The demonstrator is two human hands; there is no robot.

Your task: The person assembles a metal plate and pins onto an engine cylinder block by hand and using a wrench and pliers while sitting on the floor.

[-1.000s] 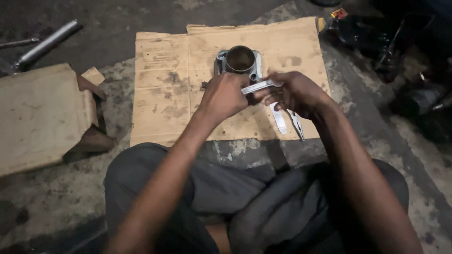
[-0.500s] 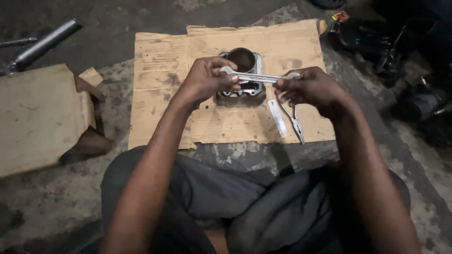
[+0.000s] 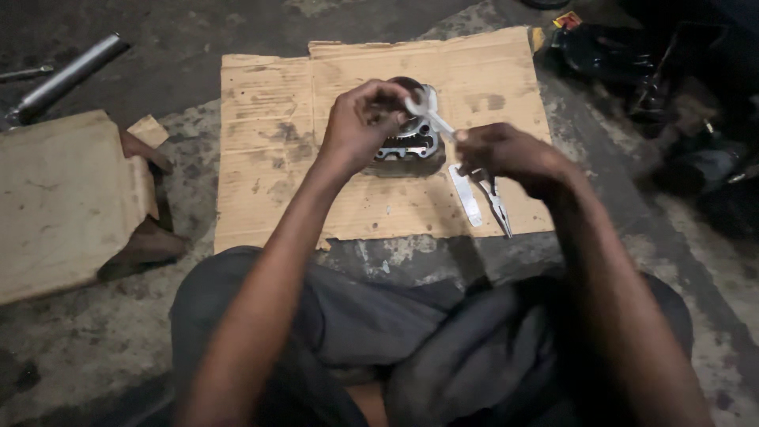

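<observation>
The left hand [image 3: 360, 126] is closed on the ring end of a spanner [image 3: 431, 115], fingers curled together over it just above the cylinder [image 3: 407, 146]. The right hand [image 3: 506, 150] clamps the other end of the same spanner, so the tool slants between the two hands, high at the far left and lower at the near right. Both hands are blurred, so the exact finger placement cannot be told.

The cylinder, a grey metal engine part with an open bore at the top, stands on a sheet of cardboard [image 3: 277, 134] spread on the floor, about its middle, partly hidden by the left hand. Just right of it, under the right hand, a flat metal strip [image 3: 466, 198] and pliers [image 3: 498, 205] lie on the cardboard side by side.

Left of the cardboard sits a wooden block [image 3: 63, 198], and far left a metal pipe [image 3: 67, 75] lies on the floor. Dark engine parts [image 3: 632, 55] crowd the far right. The person's knees [image 3: 379, 332] are nearest.
</observation>
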